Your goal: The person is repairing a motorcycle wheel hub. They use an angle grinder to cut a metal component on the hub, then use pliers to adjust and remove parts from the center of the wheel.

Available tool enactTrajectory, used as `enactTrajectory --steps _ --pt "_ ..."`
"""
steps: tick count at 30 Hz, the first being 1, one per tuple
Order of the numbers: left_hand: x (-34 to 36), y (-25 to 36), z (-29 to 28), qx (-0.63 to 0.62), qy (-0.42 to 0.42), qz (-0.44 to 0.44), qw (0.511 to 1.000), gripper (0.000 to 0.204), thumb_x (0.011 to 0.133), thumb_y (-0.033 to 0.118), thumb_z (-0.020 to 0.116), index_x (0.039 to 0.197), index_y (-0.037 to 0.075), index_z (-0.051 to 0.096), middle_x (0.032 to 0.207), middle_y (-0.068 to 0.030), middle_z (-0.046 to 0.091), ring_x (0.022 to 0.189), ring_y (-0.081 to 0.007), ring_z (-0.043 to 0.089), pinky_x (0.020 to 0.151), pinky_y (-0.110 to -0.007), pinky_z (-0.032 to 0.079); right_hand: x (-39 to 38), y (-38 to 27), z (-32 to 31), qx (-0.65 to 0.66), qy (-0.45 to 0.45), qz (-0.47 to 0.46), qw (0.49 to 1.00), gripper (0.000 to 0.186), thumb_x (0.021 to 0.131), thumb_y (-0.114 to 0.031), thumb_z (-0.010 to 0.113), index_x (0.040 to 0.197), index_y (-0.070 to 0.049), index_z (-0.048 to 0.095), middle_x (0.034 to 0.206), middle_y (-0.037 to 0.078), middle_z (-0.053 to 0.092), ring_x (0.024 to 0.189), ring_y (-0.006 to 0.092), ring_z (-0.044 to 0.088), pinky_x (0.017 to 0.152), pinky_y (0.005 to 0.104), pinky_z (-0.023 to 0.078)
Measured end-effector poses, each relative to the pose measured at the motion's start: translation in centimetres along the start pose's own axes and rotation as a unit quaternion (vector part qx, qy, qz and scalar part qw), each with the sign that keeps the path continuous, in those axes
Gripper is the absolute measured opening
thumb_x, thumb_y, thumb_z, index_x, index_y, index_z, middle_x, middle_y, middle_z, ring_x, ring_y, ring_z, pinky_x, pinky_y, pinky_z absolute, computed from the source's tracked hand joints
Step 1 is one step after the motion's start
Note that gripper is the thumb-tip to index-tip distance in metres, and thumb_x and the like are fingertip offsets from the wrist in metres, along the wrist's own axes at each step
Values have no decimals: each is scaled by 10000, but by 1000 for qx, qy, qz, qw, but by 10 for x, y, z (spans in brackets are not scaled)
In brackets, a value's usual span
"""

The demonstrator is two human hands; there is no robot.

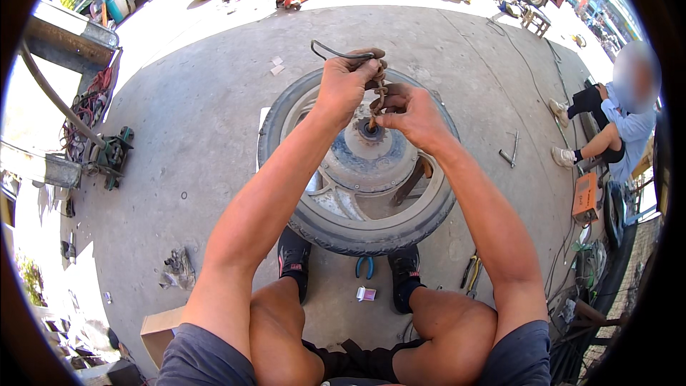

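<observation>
A wheel with a hub motor lies flat in front of me, its grey tyre scuffed and its axle end pointing up. Above the hub, my left hand is closed round a black cable, whose bent length sticks out to the left. Rusty metal pieces, like nuts or washers, sit in a row along the cable between my hands. My right hand is closed, pinching the lower rusty pieces just above the axle. The fingers partly hide these pieces, so their exact kind is unclear.
Blue-handled pliers and a small pink-and-white box lie between my feet. Yellow-and-black-handled cutters rest by my right leg. A wrench lies to the right, near a seated person and an orange box.
</observation>
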State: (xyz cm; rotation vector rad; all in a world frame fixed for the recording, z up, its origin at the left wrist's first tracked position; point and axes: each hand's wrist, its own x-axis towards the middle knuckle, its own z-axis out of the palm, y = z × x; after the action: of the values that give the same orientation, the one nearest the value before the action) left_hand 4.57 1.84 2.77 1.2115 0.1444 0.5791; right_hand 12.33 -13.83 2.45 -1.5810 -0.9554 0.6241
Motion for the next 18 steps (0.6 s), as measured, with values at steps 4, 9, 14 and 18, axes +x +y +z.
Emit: enactTrajectory --steps 4,9,14,18 --pt "-1 0 -1 1 -5 5 1000 259 990 51 615 1218 -64 655 1028 -129 714 859 -173 675 800 -336 585 -1 -4 2 -17 -1 -8 1000 495 743 64 728 1226 77 620 968 112 730 899 183 687 809 336 545" --pt "-1 0 -1 6 -9 6 1000 258 992 56 616 1219 -60 656 1019 -118 714 858 -172 673 778 -332 574 -6 -12 5 -94 17 -20 995 544 743 30 743 1265 76 600 959 123 750 915 177 700 815 330 539" --pt "-1 0 0 -2 -10 6 1000 263 992 59 618 1223 -62 653 1015 -118 714 851 -174 672 769 -332 570 -8 -8 3 -123 19 -23 992 607 759 7 747 1339 42 571 960 124 761 932 185 709 839 338 531" --pt "-1 0 0 -3 -5 4 1000 262 992 55 617 1222 -67 651 1017 -124 713 845 -172 669 773 -331 574 -11 -14 6 -144 19 -21 989 621 768 -2 750 1364 -7 575 957 116 765 933 199 713 855 350 527"
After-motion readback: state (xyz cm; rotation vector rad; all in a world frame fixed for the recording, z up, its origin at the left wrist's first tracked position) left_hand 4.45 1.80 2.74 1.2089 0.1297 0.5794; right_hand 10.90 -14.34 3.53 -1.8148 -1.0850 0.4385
